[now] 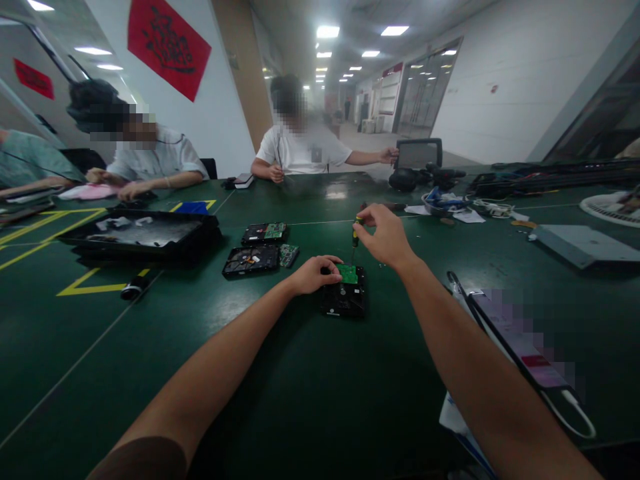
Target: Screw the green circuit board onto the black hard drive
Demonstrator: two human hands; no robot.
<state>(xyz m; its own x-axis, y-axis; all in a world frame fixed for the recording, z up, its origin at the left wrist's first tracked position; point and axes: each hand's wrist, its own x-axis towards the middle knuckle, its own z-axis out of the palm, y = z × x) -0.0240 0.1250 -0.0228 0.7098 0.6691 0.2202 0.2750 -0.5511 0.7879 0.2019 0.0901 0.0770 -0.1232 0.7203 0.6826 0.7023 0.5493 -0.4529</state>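
Observation:
A black hard drive [343, 303] lies on the green table in front of me, with a green circuit board [349, 273] on its far half. My left hand [316, 273] grips the drive's left side, fingers curled, with the thumb by the board's edge. Above the board, my right hand [387, 235] is closed around the handle of a yellow-and-black screwdriver [355, 235]. The shaft points down and its tip meets the board; the screw under it is too small to make out. To the left lie another hard drive [251, 260], a loose circuit board [289, 255] and a further drive [265, 233].
Black trays [140, 233] are stacked at left, near a dark cylinder [134, 287]. A phone [520, 337] with a white cable lies by my right forearm. A grey metal case [585, 243] and cables [443, 202] sit farther right. Several people sit across the table.

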